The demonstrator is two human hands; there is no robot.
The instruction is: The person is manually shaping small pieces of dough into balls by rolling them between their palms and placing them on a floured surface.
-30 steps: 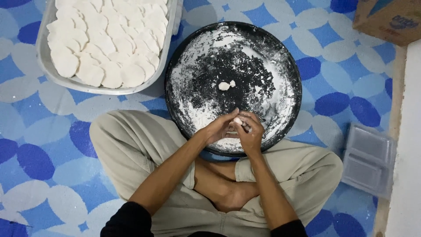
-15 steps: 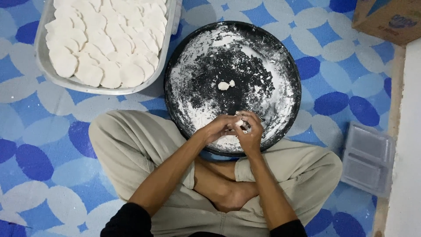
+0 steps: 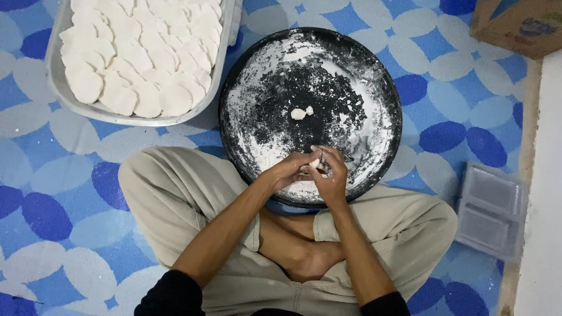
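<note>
Over the near rim of a round black pan (image 3: pixel 374 76), dusted white with flour, both hands meet. Left hand (image 3: pixel 290 171) and right hand (image 3: pixel 332 175) each close a fingertip grip on one small white dough piece (image 3: pixel 314 164), pinched between them just above the pan's floured base. Two more dough bits (image 3: pixel 302 112) lie apart at the pan's centre. Beside the pan, a grey tray (image 3: pixel 58 88) holds rows of flattened white dough discs (image 3: pixel 140 52). Pan and tray rest on a blue-and-white patterned floor mat (image 3: pixel 52 175); the person sits cross-legged in beige trousers (image 3: pixel 175 187). Clear plastic containers (image 3: pixel 492 210) lie near the right knee, a cardboard box (image 3: pixel 518 23) beyond.
</note>
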